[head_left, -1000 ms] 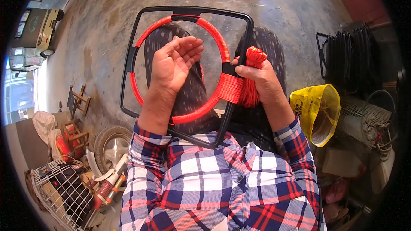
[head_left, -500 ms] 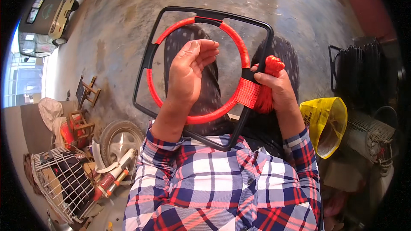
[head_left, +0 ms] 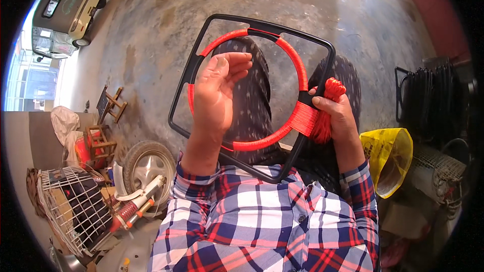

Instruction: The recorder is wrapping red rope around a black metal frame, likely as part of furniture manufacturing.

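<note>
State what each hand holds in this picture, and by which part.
The right hand grips the black frame at its right side bar, along with a bundle of red cord beside the wrapped ring. The left hand is raised, fingers curled; any held strand cannot be told.

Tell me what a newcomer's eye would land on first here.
First, the bright red cord-wrapped ring set inside a black square frame, held up at centre above the person's lap. The right hand grips the frame's right side along with a bundle of red cord; the left hand is raised, palm open, in front of the ring. A yellow bag sits at right.
</note>
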The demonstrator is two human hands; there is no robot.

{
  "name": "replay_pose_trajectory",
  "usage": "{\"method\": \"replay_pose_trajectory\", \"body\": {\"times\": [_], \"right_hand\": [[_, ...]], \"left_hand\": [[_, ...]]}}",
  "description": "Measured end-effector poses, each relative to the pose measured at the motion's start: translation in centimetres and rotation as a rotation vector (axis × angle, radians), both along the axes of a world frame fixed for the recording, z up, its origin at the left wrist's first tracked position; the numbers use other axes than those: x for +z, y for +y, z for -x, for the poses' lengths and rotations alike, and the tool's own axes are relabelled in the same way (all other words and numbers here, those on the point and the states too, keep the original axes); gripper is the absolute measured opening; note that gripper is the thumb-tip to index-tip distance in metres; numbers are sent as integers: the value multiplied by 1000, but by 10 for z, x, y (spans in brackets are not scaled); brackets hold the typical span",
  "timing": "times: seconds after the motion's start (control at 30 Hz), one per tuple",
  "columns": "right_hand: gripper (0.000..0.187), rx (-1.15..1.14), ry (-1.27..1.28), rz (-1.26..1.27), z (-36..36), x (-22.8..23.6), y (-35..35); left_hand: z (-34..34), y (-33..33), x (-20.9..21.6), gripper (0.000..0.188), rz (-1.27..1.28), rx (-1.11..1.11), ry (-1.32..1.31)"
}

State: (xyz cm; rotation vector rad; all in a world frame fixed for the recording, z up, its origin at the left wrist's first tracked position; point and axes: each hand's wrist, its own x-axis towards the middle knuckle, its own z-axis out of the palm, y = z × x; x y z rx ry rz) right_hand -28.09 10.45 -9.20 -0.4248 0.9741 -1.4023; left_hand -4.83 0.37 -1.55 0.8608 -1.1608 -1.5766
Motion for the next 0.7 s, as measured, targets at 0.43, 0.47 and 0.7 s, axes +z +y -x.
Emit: {"method": "replay_pose_trajectory", "body": {"times": [0.43, 0.47, 0.7], "right_hand": [[21, 13, 10, 13, 0, 3, 0], [21, 13, 11, 7, 0, 3, 0], [21, 14, -5, -8, 0, 3, 0]], "left_hand": [[10, 11, -20, 37, -64, -134, -156], [10, 12, -22, 37, -65, -142, -165], [9, 12, -27, 36, -72, -158, -214]]}}
